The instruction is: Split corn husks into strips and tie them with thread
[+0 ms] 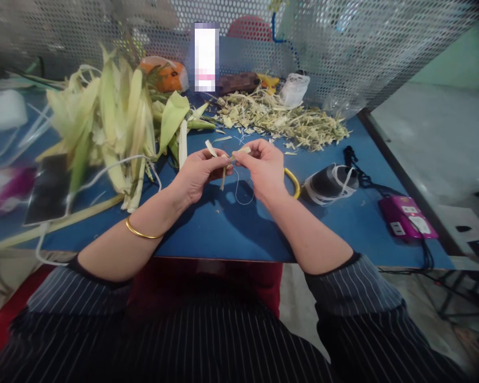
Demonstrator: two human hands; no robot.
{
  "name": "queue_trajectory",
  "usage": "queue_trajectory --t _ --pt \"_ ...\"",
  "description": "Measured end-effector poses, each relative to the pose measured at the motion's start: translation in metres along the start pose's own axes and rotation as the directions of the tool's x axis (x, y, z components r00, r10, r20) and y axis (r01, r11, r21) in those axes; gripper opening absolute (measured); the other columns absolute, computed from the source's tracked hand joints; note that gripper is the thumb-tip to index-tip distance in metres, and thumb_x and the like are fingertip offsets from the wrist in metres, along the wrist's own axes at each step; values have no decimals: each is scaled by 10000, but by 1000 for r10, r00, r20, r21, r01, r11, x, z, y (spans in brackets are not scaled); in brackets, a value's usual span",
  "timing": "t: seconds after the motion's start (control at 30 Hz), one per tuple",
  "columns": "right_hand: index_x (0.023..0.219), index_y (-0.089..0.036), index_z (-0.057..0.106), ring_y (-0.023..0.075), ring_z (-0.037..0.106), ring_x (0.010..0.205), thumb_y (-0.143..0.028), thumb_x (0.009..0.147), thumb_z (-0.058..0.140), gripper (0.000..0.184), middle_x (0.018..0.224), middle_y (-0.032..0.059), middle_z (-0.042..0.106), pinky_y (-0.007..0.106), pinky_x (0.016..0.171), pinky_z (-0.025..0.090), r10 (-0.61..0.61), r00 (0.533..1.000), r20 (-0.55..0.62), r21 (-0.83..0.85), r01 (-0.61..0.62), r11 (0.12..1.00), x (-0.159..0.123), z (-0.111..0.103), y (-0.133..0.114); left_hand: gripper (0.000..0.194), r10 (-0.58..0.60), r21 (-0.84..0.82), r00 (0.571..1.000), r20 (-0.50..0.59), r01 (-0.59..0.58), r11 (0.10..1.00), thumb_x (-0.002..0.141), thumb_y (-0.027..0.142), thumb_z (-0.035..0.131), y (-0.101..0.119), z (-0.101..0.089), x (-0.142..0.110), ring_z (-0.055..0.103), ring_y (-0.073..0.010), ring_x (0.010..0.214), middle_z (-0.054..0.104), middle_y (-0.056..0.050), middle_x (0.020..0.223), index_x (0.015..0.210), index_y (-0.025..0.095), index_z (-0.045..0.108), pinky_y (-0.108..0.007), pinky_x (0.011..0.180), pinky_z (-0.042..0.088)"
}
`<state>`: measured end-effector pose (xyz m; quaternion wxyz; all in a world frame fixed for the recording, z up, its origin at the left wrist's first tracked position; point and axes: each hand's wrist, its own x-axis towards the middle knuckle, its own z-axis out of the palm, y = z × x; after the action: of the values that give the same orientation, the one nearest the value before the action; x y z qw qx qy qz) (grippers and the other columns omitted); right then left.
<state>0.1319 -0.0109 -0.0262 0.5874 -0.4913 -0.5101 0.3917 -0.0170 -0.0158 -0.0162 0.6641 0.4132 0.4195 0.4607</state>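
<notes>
From the head camera, taking the hands as the dial's centre, we see a big pile of corn husks point(120, 117) at ten o'clock, an orange packet point(175, 77) behind it. At one o'clock lies a heap of shredded husk point(279, 119), with a white-wrapped bundle point(294, 89) on its far side. A yellow loop point(295, 183) sits at four, partly hidden by the right hand; beyond it are a dark spool point(331, 183) wound with white cord and a purple socket box point(407, 217). A dark slab point(48, 189) rests toward eight.

We have all this on a blue table point(223, 229), with a perforated metal screen point(335, 42) at twelve and grey floor point(431, 127) at two.

Both forearms reach inward from five and seven. Our left hand point(203, 169) pinches a husk strip point(223, 180) at the centre; our right hand point(264, 166), nearly touching it, pinches a pale piece point(243, 151). We cannot tell whether these join. A thin thread point(243, 203) loops below.
</notes>
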Motion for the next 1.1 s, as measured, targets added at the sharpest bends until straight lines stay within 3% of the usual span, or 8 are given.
queue_trajectory --t 0.2,0.3,0.43,0.57,0.67,0.73,0.87,1.1 --pt "1008 -262 568 142 618 684 -216 799 697 250 704 -49 592 327 703 533 -113 992 50 -148 119 982 1 -6 4 236 -56 23 998 -20 57 998 634 279 840 5 1 -2 679 -152 734 721 -32 761 772 165 687 -298 759 553" --pt "1135 -283 587 178 663 846 -256 841 685 312 941 6 680 376 794 545 -246 959 141 -216 272 938 3 -14 -4 199 -70 -12 996 -62 69 998 633 243 825 8 1 -2 672 -147 715 709 -29 727 731 162 672 -285 742 564" --pt "1144 -317 647 255 583 1229 -253 836 713 321 1282 32 638 491 1048 452 -477 816 327 -301 569 766 11 -27 -18 171 -108 -69 992 -64 104 992 643 234 801 11 -3 0 676 -163 727 715 -52 740 747 155 691 -293 740 577" --pt "982 -328 710 253 538 1303 -239 850 701 160 1199 7 699 513 1157 319 -511 685 520 -359 718 597 17 -31 -19 166 -161 -89 987 18 162 983 646 246 796 12 -7 1 675 -169 726 705 -52 732 750 152 707 -319 762 579" --pt "908 -327 718 224 631 1128 -238 880 665 107 1008 -17 740 517 1185 272 -450 704 549 -401 694 598 18 -31 -17 153 -214 -85 974 68 220 972 656 242 788 13 -7 0 663 -154 697 692 -42 713 743 148 706 -326 771 579" --pt "873 -319 720 213 656 1010 -254 888 660 90 933 -25 738 509 1150 321 -392 735 553 -406 649 644 18 -32 -18 129 -240 -82 967 88 247 966 664 226 775 14 -7 0 655 -141 670 685 -35 700 731 146 698 -314 762 578" --pt "836 -296 720 204 648 904 -292 901 652 94 886 -5 727 432 974 443 -369 739 563 -363 623 693 17 -34 -20 104 -255 -81 959 120 266 961 672 198 766 15 -7 -1 661 -137 664 684 -30 692 720 147 688 -300 747 580" --pt "745 -212 656 158 575 732 -189 841 658 99 773 -1 675 324 726 428 -275 842 465 -375 468 800 12 -30 -23 199 -134 15 983 126 133 991 667 253 835 15 -8 -2 673 -135 681 711 -38 734 729 149 677 -292 750 566"
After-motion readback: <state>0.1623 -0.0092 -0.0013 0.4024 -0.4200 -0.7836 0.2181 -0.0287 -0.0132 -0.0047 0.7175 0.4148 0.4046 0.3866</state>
